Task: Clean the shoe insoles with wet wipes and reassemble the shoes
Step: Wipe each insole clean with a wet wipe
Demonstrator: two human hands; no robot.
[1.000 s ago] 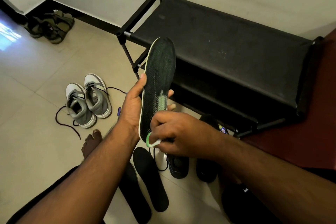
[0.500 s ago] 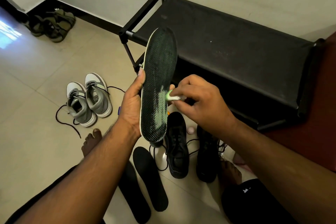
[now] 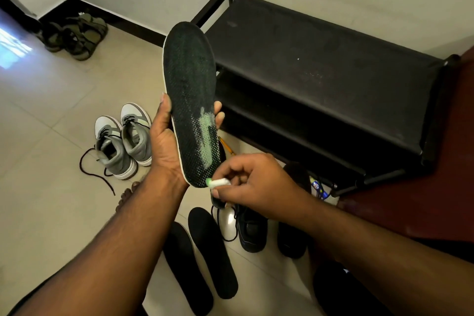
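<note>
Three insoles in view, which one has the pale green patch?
The insole held upright in the left hand. The two plain black insoles lie flat on the floor, untouched.

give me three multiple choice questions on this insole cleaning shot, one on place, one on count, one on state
1. Where does the rolled wipe touch the held insole?
A. its top tip
B. its lower end
C. nowhere

2. How many loose insoles lie on the floor?
A. two
B. none
C. five

3. What is the left hand doing?
A. hanging idle
B. pressing flat on the rack
C. gripping the held insole by its edges

Answers:
1 B, the wipe, pinched in the right hand, meets the insole's bottom end.
2 A, two black insoles lie side by side below the arms.
3 C, thumb and fingers wrap opposite edges of the insole.
</note>
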